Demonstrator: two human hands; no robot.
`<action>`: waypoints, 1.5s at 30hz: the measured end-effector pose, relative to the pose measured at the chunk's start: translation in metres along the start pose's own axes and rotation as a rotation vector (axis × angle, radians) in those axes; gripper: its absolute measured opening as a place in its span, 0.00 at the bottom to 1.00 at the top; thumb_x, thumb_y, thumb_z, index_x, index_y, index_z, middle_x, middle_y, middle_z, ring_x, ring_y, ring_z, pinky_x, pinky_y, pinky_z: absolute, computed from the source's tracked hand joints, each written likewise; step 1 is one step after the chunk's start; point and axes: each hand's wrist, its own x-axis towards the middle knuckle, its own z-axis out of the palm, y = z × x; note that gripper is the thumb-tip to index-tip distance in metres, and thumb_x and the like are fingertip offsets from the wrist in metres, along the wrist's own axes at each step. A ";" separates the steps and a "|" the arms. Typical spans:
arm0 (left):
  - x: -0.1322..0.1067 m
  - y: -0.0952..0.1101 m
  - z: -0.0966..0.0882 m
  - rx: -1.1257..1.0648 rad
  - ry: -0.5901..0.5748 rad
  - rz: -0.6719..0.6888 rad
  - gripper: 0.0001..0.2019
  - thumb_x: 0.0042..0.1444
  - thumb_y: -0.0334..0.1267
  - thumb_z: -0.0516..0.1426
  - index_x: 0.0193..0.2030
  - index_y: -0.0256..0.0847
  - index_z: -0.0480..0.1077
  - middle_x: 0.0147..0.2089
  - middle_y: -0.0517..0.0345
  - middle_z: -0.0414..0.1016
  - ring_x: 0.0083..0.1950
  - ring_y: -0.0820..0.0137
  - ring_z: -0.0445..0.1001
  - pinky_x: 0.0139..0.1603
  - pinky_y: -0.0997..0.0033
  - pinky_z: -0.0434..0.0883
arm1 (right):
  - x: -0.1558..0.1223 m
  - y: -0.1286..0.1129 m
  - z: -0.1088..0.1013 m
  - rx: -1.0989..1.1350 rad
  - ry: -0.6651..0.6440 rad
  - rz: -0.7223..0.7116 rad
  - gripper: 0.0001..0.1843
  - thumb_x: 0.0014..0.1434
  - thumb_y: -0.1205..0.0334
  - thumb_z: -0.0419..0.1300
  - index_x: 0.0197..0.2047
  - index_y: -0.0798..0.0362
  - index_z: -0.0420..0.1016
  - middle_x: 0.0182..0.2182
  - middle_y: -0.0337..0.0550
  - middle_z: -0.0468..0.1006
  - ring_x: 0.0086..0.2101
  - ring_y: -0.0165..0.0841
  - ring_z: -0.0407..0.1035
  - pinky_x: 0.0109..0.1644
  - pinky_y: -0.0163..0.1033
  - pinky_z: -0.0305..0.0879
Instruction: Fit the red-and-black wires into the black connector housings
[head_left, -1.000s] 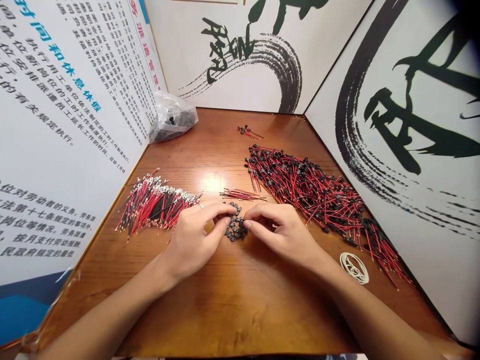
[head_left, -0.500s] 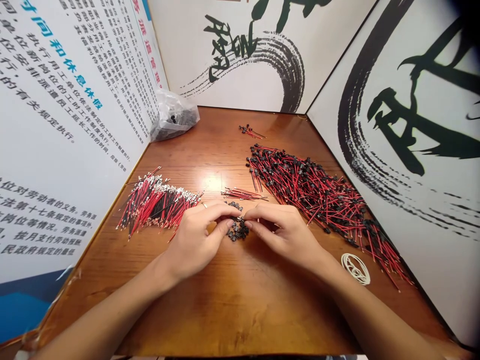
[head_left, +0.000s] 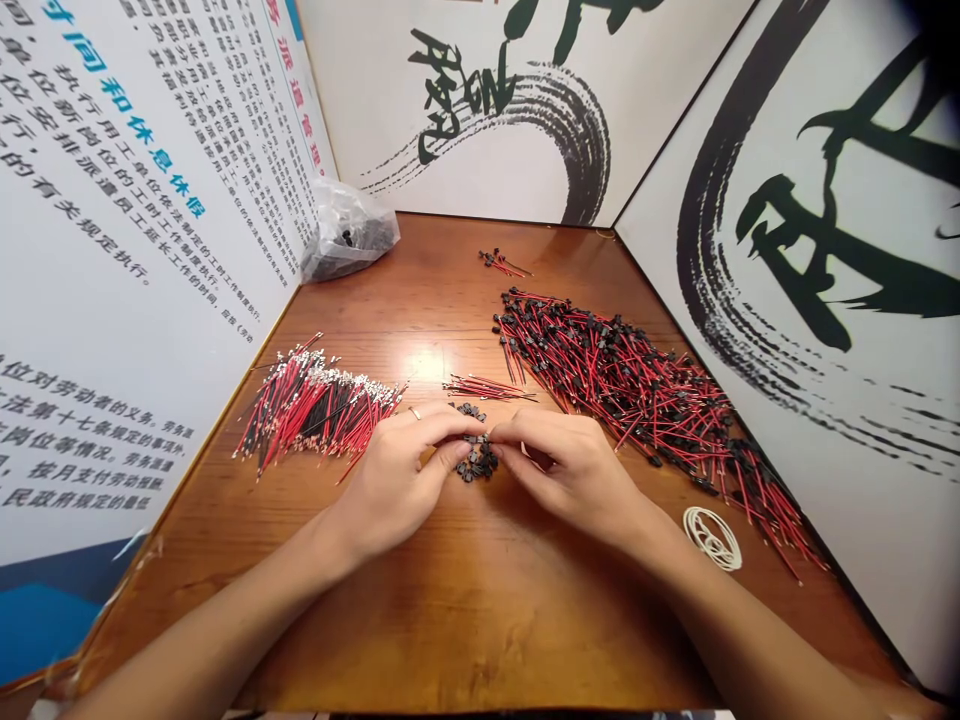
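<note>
Over a small heap of black connector housings (head_left: 477, 466), both my hands meet with their fingertips almost touching. My left hand (head_left: 409, 465) pinches a tiny dark piece, apparently one black connector housing (head_left: 475, 438), between thumb and forefinger. From the other side, my right hand (head_left: 559, 455) closes thumb and forefinger at the same piece; what it grips is hidden by the fingers. Just beyond the hands lies a small bunch of red and black wires (head_left: 487, 388). A large pile of loose wires with silvery terminals (head_left: 319, 405) rests left of my left hand.
At the right lies a long pile of wires with black connectors (head_left: 622, 375), with a coil of pale cord (head_left: 712, 538) near its front. A few connectored wires (head_left: 504, 264) lie farther back. A clear plastic bag (head_left: 351, 240) of black parts stands back left. Printed panels (head_left: 480, 180) enclose the table.
My fingertips have shifted very slightly and closed a little nearer together around the small piece. The piles and the bag stay where they were.
</note>
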 end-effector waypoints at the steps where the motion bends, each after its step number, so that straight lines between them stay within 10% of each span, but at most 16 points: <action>1: 0.000 0.000 0.000 0.004 0.001 0.001 0.09 0.61 0.25 0.57 0.44 0.38 0.76 0.42 0.55 0.80 0.43 0.70 0.76 0.47 0.68 0.72 | 0.000 0.000 0.000 -0.008 0.002 0.002 0.11 0.64 0.71 0.54 0.43 0.52 0.75 0.36 0.42 0.81 0.36 0.32 0.75 0.41 0.36 0.69; 32: -0.003 -0.002 0.003 -0.230 -0.033 -0.079 0.05 0.56 0.24 0.60 0.32 0.35 0.76 0.32 0.54 0.79 0.35 0.72 0.76 0.39 0.72 0.71 | -0.002 -0.012 0.005 0.174 -0.019 0.094 0.09 0.60 0.71 0.57 0.29 0.57 0.75 0.22 0.38 0.74 0.23 0.26 0.64 0.28 0.32 0.58; 37: 0.001 0.003 0.000 -0.451 -0.028 -0.287 0.04 0.51 0.25 0.62 0.31 0.35 0.76 0.31 0.55 0.79 0.32 0.72 0.76 0.35 0.72 0.72 | 0.002 0.014 0.004 0.354 -0.017 0.268 0.08 0.61 0.63 0.60 0.31 0.54 0.77 0.24 0.38 0.76 0.22 0.27 0.65 0.25 0.33 0.59; 40: 0.004 0.005 0.000 -0.657 -0.049 -0.426 0.02 0.49 0.27 0.63 0.31 0.35 0.76 0.28 0.55 0.77 0.27 0.72 0.74 0.29 0.73 0.72 | 0.001 0.042 0.003 0.129 0.156 0.306 0.07 0.61 0.65 0.57 0.34 0.54 0.77 0.27 0.41 0.77 0.26 0.31 0.68 0.31 0.36 0.63; 45: 0.005 0.005 -0.002 -0.766 -0.040 -0.498 0.04 0.47 0.27 0.64 0.31 0.34 0.75 0.27 0.56 0.76 0.27 0.72 0.75 0.27 0.74 0.72 | -0.004 0.068 0.009 -0.224 0.070 0.168 0.08 0.63 0.67 0.55 0.41 0.53 0.75 0.35 0.46 0.74 0.34 0.35 0.70 0.38 0.40 0.65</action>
